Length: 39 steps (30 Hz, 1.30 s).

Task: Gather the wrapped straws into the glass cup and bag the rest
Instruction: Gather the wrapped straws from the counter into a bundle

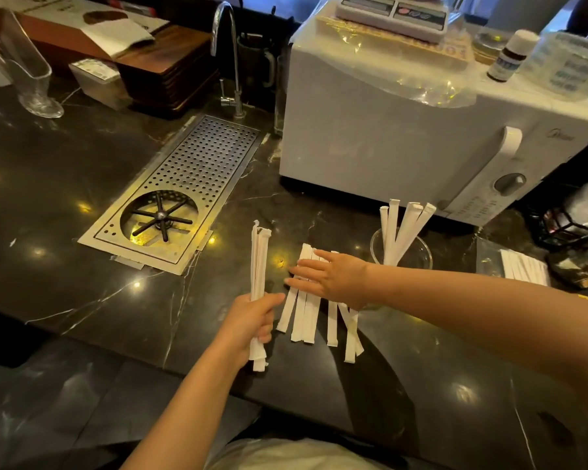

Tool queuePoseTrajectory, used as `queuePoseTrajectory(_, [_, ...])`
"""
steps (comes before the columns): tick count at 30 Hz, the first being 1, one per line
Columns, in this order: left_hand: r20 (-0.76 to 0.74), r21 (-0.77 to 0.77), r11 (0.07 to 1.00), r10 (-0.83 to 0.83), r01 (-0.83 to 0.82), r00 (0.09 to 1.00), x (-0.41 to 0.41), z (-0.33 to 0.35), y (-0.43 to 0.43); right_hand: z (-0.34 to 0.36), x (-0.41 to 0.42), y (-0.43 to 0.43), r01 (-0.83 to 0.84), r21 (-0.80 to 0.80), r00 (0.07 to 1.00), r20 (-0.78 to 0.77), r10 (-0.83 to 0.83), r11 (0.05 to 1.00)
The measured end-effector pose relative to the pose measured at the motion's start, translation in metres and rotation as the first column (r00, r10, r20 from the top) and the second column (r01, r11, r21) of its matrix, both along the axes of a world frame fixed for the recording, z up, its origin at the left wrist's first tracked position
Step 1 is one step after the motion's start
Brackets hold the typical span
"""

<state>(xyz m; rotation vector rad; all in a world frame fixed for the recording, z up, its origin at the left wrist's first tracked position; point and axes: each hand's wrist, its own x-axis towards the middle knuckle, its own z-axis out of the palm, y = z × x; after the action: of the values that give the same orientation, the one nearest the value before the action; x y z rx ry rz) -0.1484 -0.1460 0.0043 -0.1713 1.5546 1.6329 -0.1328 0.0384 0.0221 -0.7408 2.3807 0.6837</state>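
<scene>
A dark marble worktop [82,184] stretched across the view, seen from above by the person working at it. At the far left stood an empty tall glass [31,76], and to its right a perforated metal drain tray [184,184] was set into the worktop below a curved tap [230,56]. Near the front edge, the left hand [252,325] was closed around a bundle of wrapped straws [259,262], holding them nearly upright, their tops above the fingers [269,300] and their lower ends below the palm. Just to the right, a row of loose wrapped straws [302,320] lay flat on the worktop, roughly side by side. The right hand [333,278] rested palm down across their upper part, its fingers spread flat and gripping nothing. Beyond that wrist stood a glass cup [418,252] with several wrapped straws leaning in it. Behind the cup sat a white microwave oven [387,137]. At the far right, a clear plastic bag [489,256] with more straws inside lay flat.
</scene>
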Motion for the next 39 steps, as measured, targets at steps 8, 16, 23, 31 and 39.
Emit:
queuePoseTrajectory(8, [0.009,0.001,1.0,-0.009,0.009,1.0,-0.001,-0.006,0.01,0.007,0.004,0.003,-0.098,-0.06,0.995,-0.018,0.097,0.993])
queuePoseTrajectory(16, [-0.01,-0.019,0.999,-0.03,0.029,1.0,-0.001,-0.007,0.019,0.007,0.009,-0.001,-0.219,-0.13,0.974,-0.079,0.21,0.967])
queuePoseTrajectory(23, [-0.003,-0.016,1.0,-0.007,0.007,1.0,0.004,-0.01,0.023,0.0,0.015,0.003,-0.146,-0.112,0.989,0.006,0.147,0.983])
queuePoseTrajectory(31, [-0.018,0.01,1.0,0.007,-0.007,1.0,0.008,-0.012,0.023,0.007,0.019,0.002,-0.007,-0.288,0.999,0.047,0.021,0.957])
queuePoseTrajectory(39, [-0.146,0.163,0.986,0.048,-0.024,0.988,0.002,0.0,0.026,0.035,0.026,-0.004,0.444,-0.816,0.83,0.219,-0.513,0.37])
